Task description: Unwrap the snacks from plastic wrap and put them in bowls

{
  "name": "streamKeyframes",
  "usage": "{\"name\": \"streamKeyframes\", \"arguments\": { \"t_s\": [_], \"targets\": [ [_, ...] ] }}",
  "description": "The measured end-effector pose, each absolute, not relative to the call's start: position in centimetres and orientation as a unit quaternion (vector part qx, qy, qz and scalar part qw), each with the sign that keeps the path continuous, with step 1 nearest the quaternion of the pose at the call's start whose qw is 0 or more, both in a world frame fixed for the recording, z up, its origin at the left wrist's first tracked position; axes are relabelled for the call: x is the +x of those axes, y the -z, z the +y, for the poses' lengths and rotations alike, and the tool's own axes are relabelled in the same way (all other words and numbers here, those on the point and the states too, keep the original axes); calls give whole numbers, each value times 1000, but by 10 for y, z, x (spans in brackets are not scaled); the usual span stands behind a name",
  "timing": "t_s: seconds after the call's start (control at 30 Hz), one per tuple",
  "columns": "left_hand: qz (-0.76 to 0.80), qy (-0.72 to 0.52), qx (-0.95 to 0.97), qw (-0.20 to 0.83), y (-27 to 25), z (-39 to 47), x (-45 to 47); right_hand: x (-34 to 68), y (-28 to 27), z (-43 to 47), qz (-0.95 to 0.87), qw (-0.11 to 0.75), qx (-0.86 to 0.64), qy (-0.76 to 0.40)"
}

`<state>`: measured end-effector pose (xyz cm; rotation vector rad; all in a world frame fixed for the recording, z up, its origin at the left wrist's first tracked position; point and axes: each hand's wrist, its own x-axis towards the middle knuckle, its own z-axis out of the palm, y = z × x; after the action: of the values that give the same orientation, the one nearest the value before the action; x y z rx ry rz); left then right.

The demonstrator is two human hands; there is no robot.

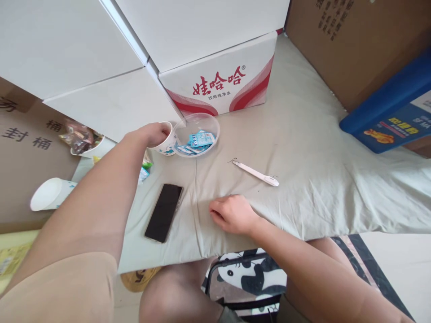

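Observation:
My left hand [155, 134] reaches over the rim of a white paper cup [168, 147] with blue leaf prints. Its fingertips are down inside the cup, so whether they grip anything is hidden. Touching or nearly touching that cup is a clear plastic bowl [213, 138] with several small blue-and-white packets [201, 139] in it. My right hand [234, 214] rests in a loose fist on the pale green sheet [215, 175], nothing visible in it. A white utility knife [256, 172] lies beyond it, and a black phone [164, 212] lies to its left.
White cartons [218, 85] stand stacked at the back. A brown carton [367, 54] and a blue package [387, 121] are at right. On the left are a tipped paper cup [50, 194], a cup of wrapped snacks [81, 137] and a brown carton [20, 143]. The sheet's front edge drops near my knees.

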<state>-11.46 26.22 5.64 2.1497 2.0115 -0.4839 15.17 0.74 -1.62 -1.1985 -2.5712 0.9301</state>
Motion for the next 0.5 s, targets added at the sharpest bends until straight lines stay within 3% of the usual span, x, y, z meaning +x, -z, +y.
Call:
{"name": "streamKeyframes", "arguments": {
  "t_s": [0.37,0.5],
  "targets": [
    [641,251,717,114,-79,250,-103,152,14,5,-858,75,-413,-296],
    [665,230,709,52,-97,240,-98,152,13,5,-861,77,-407,-295]
  ]
}}
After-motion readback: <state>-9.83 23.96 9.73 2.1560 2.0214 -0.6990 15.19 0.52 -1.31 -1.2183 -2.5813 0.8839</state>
